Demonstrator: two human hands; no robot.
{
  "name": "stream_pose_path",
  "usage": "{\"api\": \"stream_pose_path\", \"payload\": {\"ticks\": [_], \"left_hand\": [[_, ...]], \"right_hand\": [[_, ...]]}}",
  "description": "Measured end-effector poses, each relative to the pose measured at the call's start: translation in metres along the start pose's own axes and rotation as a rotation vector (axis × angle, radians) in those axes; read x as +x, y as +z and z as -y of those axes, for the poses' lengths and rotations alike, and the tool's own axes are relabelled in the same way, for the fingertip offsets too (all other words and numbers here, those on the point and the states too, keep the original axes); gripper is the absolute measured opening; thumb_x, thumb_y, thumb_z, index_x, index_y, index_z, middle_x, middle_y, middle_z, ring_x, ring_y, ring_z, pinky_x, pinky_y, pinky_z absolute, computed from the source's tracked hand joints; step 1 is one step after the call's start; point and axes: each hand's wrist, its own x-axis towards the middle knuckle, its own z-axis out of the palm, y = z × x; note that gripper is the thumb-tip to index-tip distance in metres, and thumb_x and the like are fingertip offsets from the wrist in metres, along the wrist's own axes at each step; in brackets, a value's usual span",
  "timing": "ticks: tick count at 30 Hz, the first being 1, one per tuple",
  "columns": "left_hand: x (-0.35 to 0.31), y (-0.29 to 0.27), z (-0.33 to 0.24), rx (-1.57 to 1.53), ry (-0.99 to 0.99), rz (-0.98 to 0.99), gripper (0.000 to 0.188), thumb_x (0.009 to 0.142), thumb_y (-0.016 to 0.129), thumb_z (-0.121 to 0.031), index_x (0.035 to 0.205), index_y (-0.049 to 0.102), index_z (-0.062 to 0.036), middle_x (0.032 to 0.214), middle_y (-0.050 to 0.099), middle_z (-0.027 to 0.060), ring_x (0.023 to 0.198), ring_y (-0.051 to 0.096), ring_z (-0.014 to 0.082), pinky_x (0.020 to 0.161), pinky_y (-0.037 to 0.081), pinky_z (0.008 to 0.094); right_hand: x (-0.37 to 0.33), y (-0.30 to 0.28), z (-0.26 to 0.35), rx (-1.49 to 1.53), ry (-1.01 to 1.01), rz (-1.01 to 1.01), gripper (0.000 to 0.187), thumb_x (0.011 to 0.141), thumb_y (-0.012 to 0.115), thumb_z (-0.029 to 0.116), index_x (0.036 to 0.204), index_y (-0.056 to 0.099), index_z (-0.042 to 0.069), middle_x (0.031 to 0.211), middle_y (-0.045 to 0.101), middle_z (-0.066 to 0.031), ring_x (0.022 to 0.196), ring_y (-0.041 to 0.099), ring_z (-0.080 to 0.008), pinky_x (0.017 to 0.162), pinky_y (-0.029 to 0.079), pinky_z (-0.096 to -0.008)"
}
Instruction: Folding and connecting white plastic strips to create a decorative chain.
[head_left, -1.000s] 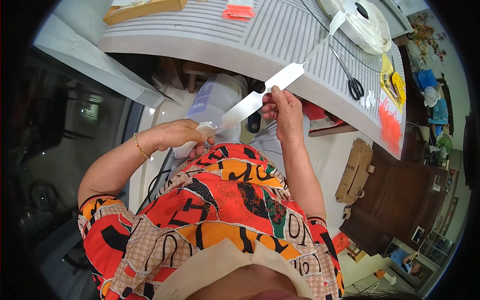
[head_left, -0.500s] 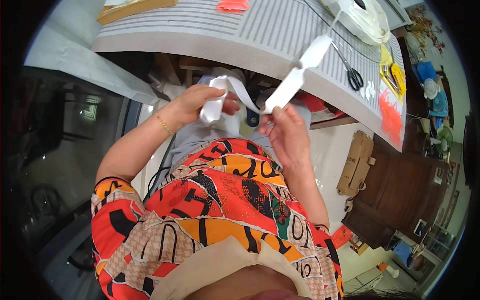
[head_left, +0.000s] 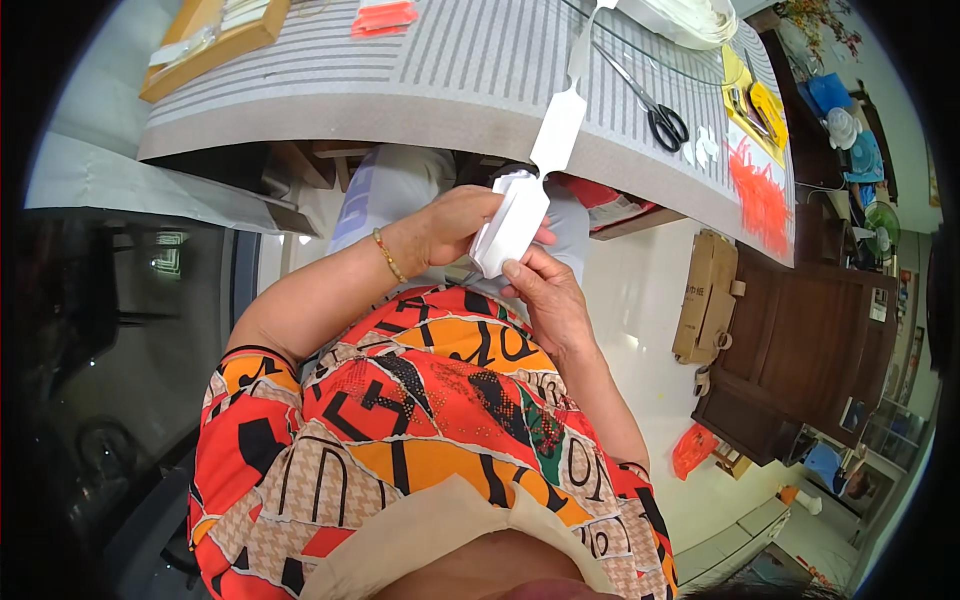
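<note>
A white paper-like strip (head_left: 560, 130), narrowed at intervals into necks between long panels, runs down from a white roll (head_left: 690, 22) at the table's far right. Its near end lies folded into a layered stack (head_left: 515, 230) in front of my belly, below the table edge. My left hand (head_left: 450, 228) wraps round this stack from the left, some fingers hidden behind it. With thumb and fingers, my right hand (head_left: 552, 300) pinches the stack's lower right end. Black-handled scissors (head_left: 665, 122) lie on the table right of the strip.
The striped table cover (head_left: 330, 115) spans the top. A wooden tray (head_left: 222, 50) stands far left, near an orange bundle (head_left: 383, 18). White scraps (head_left: 705, 148), loose orange strips (head_left: 762, 200) and a yellow cutter (head_left: 768, 110) lie right. A cardboard box (head_left: 705, 300) sits on the floor.
My hands have come together. A further panel of the strip now lies on the stack, and more strip has come off the roll. The table has shifted up and left in view.
</note>
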Motion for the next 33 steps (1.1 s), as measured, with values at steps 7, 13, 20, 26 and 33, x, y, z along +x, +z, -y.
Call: {"api": "stream_pose_path", "payload": {"ticks": [7, 13, 20, 26, 33], "left_hand": [[0.001, 0.017, -0.007, -0.005, -0.025, 0.09, 0.037, 0.095, 0.047, -0.016, 0.123, 0.061, 0.0041, 0.109, 0.07, 0.017, 0.101, 0.068, 0.0249, 0.086, 0.055, 0.0321], [0.003, 0.042, -0.012, -0.202, 0.026, 0.14, 0.035, 0.096, 0.05, -0.02, 0.119, 0.063, 0.0027, 0.097, 0.069, 0.0124, 0.085, 0.065, 0.0179, 0.073, 0.052, 0.0256], [0.004, 0.06, -0.012, 0.155, 0.067, 0.018, 0.035, 0.096, 0.053, -0.023, 0.119, 0.064, 0.0014, 0.093, 0.067, 0.0081, 0.081, 0.059, 0.0143, 0.07, 0.048, 0.0231], [0.007, 0.061, -0.015, 0.398, 0.129, -0.01, 0.032, 0.096, 0.054, -0.023, 0.119, 0.065, -0.0018, 0.09, 0.067, 0.0036, 0.076, 0.056, 0.0118, 0.069, 0.046, 0.0242], [0.02, 0.06, 0.001, 0.915, 0.365, -0.109, 0.024, 0.095, 0.053, -0.019, 0.111, 0.065, -0.0059, 0.087, 0.068, 0.0044, 0.073, 0.059, 0.0207, 0.072, 0.046, 0.0327]], "right_hand": [[0.001, -0.008, 0.007, -0.048, -0.027, 0.003, 0.021, 0.091, 0.066, 0.003, 0.111, 0.069, -0.002, 0.098, 0.068, -0.0047, 0.086, 0.058, -0.0111, 0.08, 0.048, -0.0228], [-0.005, -0.013, 0.018, -0.038, -0.102, -0.014, 0.019, 0.089, 0.065, 0.001, 0.108, 0.07, -0.003, 0.093, 0.068, -0.0044, 0.084, 0.059, -0.0112, 0.084, 0.047, -0.0227], [-0.01, -0.016, 0.025, 0.084, -0.111, -0.024, 0.017, 0.089, 0.064, -0.001, 0.104, 0.07, -0.004, 0.093, 0.067, -0.0036, 0.084, 0.059, -0.0121, 0.085, 0.045, -0.0218], [-0.014, -0.049, 0.053, -0.37, -0.164, -0.005, 0.017, 0.094, 0.059, 0.006, 0.104, 0.068, -0.003, 0.099, 0.069, -0.0044, 0.088, 0.06, -0.0128, 0.084, 0.044, -0.0215], [0.007, -0.039, 0.079, -0.57, -0.37, -0.247, 0.038, 0.093, 0.064, 0.032, 0.105, 0.068, -0.003, 0.091, 0.063, -0.0092, 0.081, 0.056, -0.0168, 0.074, 0.045, -0.0257]]}}
